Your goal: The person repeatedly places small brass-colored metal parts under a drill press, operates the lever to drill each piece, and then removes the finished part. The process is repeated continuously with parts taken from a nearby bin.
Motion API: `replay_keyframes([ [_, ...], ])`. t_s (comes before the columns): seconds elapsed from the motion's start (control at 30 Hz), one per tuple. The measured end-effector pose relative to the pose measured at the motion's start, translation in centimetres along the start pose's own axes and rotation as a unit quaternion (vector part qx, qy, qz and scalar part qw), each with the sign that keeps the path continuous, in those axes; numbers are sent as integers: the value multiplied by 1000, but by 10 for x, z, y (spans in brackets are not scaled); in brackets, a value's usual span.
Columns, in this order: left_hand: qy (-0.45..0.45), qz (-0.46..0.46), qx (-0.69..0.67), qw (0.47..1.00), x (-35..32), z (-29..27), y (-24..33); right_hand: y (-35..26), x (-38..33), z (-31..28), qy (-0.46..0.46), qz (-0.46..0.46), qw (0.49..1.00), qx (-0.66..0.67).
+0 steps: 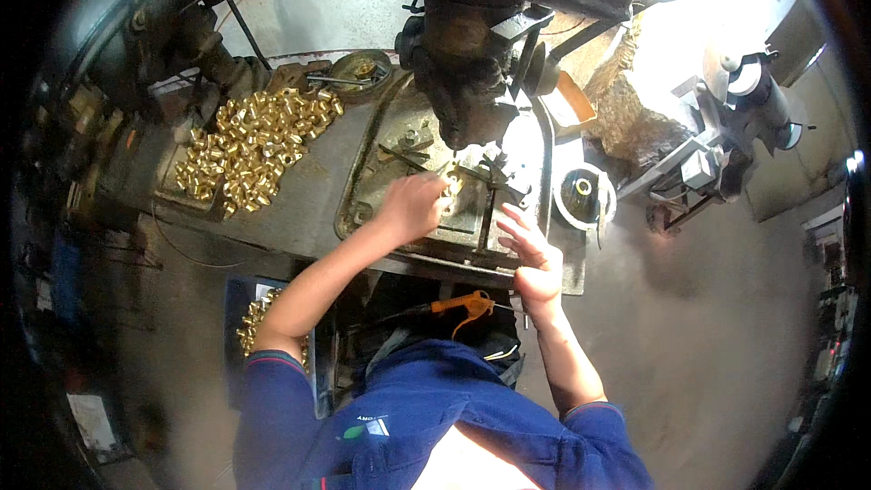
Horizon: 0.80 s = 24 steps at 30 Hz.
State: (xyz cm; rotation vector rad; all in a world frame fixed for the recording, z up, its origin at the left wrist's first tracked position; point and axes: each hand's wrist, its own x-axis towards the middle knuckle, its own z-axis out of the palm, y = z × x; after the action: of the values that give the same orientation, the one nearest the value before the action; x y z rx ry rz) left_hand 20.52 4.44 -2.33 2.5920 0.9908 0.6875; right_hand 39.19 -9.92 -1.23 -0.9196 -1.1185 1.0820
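Note:
My left hand (pixel 413 207) reaches over the machine table (pixel 372 183), its fingers closed on a small brass fitting (pixel 453 181) under the spindle of a drill press (pixel 464 91). Glare and the fingers hide part of that fitting. My right hand (pixel 535 259) is open, fingers apart, at the right front of the table. Close to its fingertips stands a dark metal bar of the clamping fixture (pixel 488 213); whether they touch I cannot tell.
A heap of brass fittings (pixel 259 141) lies left on the bench. Below it stands a blue bin (pixel 238 308) with more fittings. An orange air blow gun (pixel 463 302) hangs before my lap. A white bucket (pixel 567 218) stands right, another machine (pixel 708 159) farther right.

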Motion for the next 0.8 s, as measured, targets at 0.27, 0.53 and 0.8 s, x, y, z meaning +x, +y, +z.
replay_keyframes([
  [0.27,10,-10,31,999,36,4,-7,-19,-19,-21,62,32,997,12],
  [0.53,24,-8,39,999,35,15,-15,-54,-1,-47,82,-24,996,-37],
  [0.8,-13,-7,77,997,36,22,-24,-166,120,-66,118,-237,943,-202],
])
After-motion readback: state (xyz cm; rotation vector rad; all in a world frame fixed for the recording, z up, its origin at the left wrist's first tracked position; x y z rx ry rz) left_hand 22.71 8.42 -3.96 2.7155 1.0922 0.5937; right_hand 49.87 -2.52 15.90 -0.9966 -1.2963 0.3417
